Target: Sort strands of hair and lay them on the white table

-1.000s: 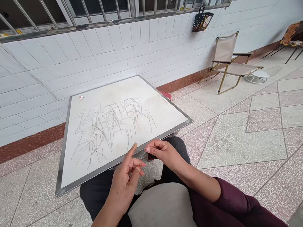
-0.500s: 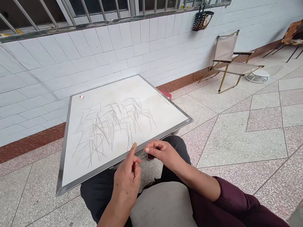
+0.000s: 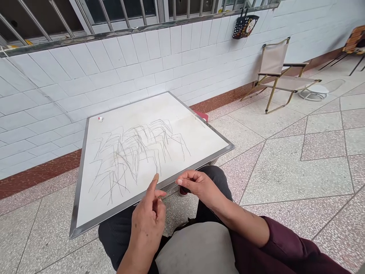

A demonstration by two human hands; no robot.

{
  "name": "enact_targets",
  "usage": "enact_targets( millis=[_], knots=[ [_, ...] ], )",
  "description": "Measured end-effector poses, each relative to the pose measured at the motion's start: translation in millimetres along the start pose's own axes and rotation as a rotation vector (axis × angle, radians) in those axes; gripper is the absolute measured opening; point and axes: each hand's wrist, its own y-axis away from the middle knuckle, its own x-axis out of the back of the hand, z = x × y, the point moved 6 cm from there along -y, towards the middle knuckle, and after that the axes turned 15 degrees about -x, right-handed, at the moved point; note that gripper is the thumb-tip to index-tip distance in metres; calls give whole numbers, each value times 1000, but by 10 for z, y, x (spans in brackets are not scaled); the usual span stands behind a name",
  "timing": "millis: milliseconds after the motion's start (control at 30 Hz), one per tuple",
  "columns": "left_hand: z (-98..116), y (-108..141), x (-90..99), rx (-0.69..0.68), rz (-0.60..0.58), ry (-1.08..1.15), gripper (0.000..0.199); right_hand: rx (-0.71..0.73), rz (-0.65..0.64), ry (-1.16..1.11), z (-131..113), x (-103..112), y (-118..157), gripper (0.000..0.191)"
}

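Many thin dark bent strands [image 3: 137, 148] lie scattered over a white square table [image 3: 205, 140] with a metal edge. My left hand [image 3: 149, 213] is at the table's near edge, index finger stretched out, the other fingers partly curled; no object shows in it. To its right, my right hand [image 3: 196, 186] is closed in a pinch of thumb and index finger, just off the near edge. Whatever lies between those fingertips is too small to make out. The hands are apart.
A small white and red item [image 3: 100, 119] lies at the table's far left corner. A tiled wall [image 3: 114, 57] with a barred window stands behind. Further right are a folding chair [image 3: 273, 61], a round white stool [image 3: 313, 91] and a hanging black basket [image 3: 245, 26].
My left hand has moved slightly left and away from my right hand. My right hand keeps its pinch and has barely moved. The view has shifted a little.
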Motion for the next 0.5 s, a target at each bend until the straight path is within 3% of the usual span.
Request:
enact_targets(
  millis=[133,500],
  knots=[
    [17,11,10,24,51,61,56,5,8,-6,2,-10,0,30],
    [34,14,-87,3,29,127,46,63,9,31,19,-26,34,25]
  ],
)
